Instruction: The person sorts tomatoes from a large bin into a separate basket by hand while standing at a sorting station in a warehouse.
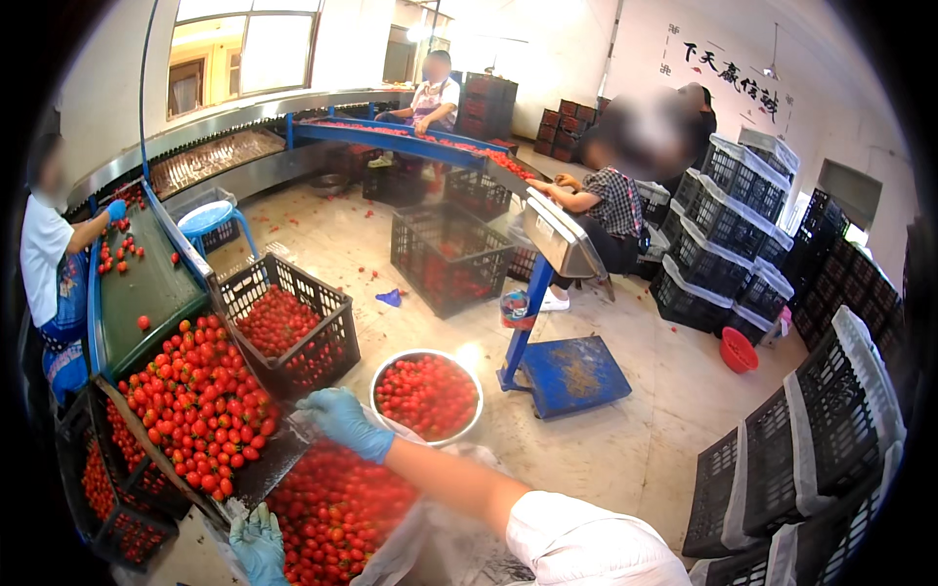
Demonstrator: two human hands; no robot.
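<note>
My left hand [258, 543], in a light-blue glove, is at the bottom, beside the lower lip of the sorting chute [275, 458]. Its fingers extend upward and I see nothing held in them. My right hand [346, 423], gloved too, reaches across to the chute's right corner; its fingertips are blurred, so a grip there cannot be made out. Red cherry tomatoes [201, 399] lie heaped on the chute. Below it, more cherry tomatoes [341, 505] fill a container lined with translucent plastic [392, 546], between my two hands.
A metal basin of tomatoes [425, 395] and a black crate [293, 329] stand beyond. Further right is a blue platform scale [579, 377]. Stacked black crates [791, 432] line the right side. One co-worker [55, 256] stands by the green conveyor [143, 293]; others sit behind.
</note>
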